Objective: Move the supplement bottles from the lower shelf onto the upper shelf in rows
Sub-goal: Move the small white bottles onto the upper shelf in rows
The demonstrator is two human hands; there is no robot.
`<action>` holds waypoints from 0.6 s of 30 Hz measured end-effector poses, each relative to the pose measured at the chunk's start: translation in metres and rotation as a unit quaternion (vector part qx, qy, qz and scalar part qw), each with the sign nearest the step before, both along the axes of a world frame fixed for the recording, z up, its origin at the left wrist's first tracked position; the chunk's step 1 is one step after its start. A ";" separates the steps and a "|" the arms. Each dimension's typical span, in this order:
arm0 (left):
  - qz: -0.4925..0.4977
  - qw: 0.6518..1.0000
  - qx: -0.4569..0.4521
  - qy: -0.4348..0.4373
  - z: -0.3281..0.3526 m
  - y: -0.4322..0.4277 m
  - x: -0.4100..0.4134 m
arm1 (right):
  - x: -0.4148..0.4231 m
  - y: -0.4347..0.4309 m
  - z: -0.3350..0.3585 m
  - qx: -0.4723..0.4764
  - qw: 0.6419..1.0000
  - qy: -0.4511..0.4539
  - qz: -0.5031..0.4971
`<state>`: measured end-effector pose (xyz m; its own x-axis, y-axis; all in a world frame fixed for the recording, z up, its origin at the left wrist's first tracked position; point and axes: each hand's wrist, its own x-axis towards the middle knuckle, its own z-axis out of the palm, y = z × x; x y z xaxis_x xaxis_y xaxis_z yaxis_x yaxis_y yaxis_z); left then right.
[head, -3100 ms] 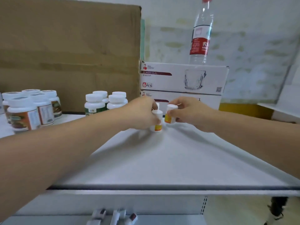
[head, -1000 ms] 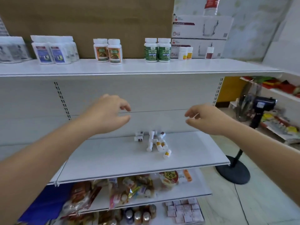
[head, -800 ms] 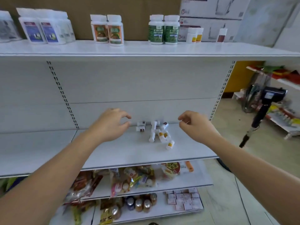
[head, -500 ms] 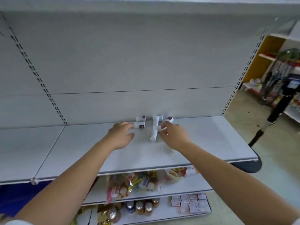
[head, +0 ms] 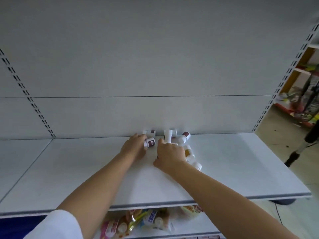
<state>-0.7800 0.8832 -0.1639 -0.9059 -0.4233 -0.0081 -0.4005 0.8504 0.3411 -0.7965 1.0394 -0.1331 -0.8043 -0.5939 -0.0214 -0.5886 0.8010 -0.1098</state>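
The supplement bottles (head: 181, 139) lie in a loose heap at the back edge of the lower shelf (head: 233, 169), a little right of its middle. Most are tipped on their sides, and the rearmost sit against the back panel (head: 155, 66). One brown-labelled bottle (head: 149, 142) lies at the left of the heap. The left hand (head: 133, 149) has its fingers and thumb curled about it, so it looks like a grip just being made.

The right hand (head: 170, 155) is knuckles-up over the middle of the heap, fingers bent, one fingertip at the foot of a white bottle (head: 167, 136). Whether it has hold of anything under the palm I cannot tell. A yellow-labelled bottle (head: 188, 151) lies just beside its wrist, towards the right.

From where I stand this is the pick-up. Each hand should settle round the body of one bottle, not the cap, before lifting. It should come straight up out of the heap instead of being dragged — these little round things would likely roll towards the front edge if nudged. The upper shelf is out of sight from here, so a firm hold matters for the reach up.

Below the lower shelf, bright snack packets (head: 146, 219) show — and a white sleeve (head: 57, 225) on the left arm.
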 end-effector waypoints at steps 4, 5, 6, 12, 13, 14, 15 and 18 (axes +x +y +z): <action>0.026 0.986 0.150 0.074 0.035 0.003 0.033 | 0.011 0.015 0.030 -0.159 0.967 -0.165 -0.106; 0.030 0.976 0.191 0.103 0.048 0.003 0.045 | 0.013 0.020 0.042 -0.222 0.940 -0.228 -0.124; 0.034 0.961 0.239 0.136 0.063 0.005 0.058 | 0.017 0.025 0.055 -0.299 0.894 -0.301 -0.141; 0.055 0.849 0.469 0.240 0.150 0.034 0.129 | 0.062 0.057 0.136 -0.587 0.586 -0.528 -0.182; 0.055 0.825 0.503 0.250 0.167 0.043 0.140 | 0.073 0.065 0.153 -0.596 0.571 -0.539 -0.167; 0.051 0.806 0.531 0.257 0.184 0.053 0.151 | 0.083 0.073 0.169 -0.604 0.555 -0.549 -0.159; 0.042 0.794 0.546 0.263 0.202 0.064 0.162 | 0.093 0.082 0.185 -0.610 0.542 -0.558 -0.154; -0.013 0.791 0.545 0.279 0.259 0.098 0.191 | 0.121 0.109 0.230 -0.606 0.558 -0.555 -0.117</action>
